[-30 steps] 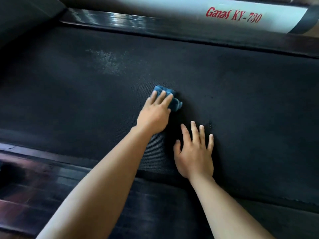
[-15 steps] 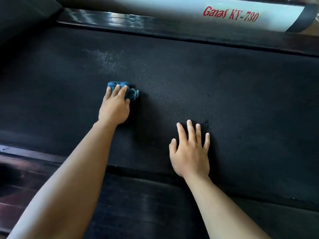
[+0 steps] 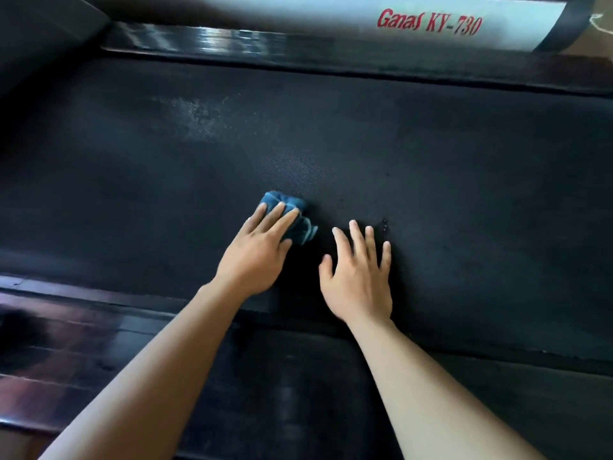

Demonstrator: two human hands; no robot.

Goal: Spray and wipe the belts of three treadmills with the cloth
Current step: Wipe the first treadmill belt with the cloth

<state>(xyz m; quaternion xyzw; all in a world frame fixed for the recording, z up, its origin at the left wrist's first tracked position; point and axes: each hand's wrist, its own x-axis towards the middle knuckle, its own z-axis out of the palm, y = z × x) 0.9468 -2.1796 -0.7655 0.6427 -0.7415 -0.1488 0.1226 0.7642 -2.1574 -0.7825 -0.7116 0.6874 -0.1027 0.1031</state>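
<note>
**A:** What changed just now?

**B:** The left hand (image 3: pixel 262 254) has come back. A moment ago it was out wide, away from the right hand (image 3: pixel 360 270) and further up the black textured treadmill belt (image 3: pixel 464 194). Now it sits just beside that hand again, about where the stroke began. One out-and-back pass, I'd say.

**A:** And the cloth?

**B:** The crumpled blue microfibre cloth (image 3: pixel 302 229) lies on the belt under the left fingers (image 3: pixel 276 216). It pokes out ahead of the fingertips and on the side toward the right hand.

**A:** Gripped?

**B:** No. The fingers are straight and close together, laid flat over it, pushing rather than clutching. How the thumb lies against the cloth I can't make out.

**A:** Right hand?

**B:** It hasn't moved. Palm down on the belt, fingers spread apart, holding nothing. It looks like a brace.

**A:** Meaning for the job?

**B:** Wiping of this belt is under way, in side-to-side strokes. Both hands work close to the glossy dark side rail (image 3: pixel 83 320) on their wrist side. The pale misty patch (image 3: pixel 199 121), well beyond the left fingertips, looks the same as before, so it seems unwiped yet. My guess is the strokes must reach further out. I can't tell which of the three treadmills this is. Only one shows, with its white housing with red lettering (image 3: pixel 428 23) past the belt's far edge.
</note>
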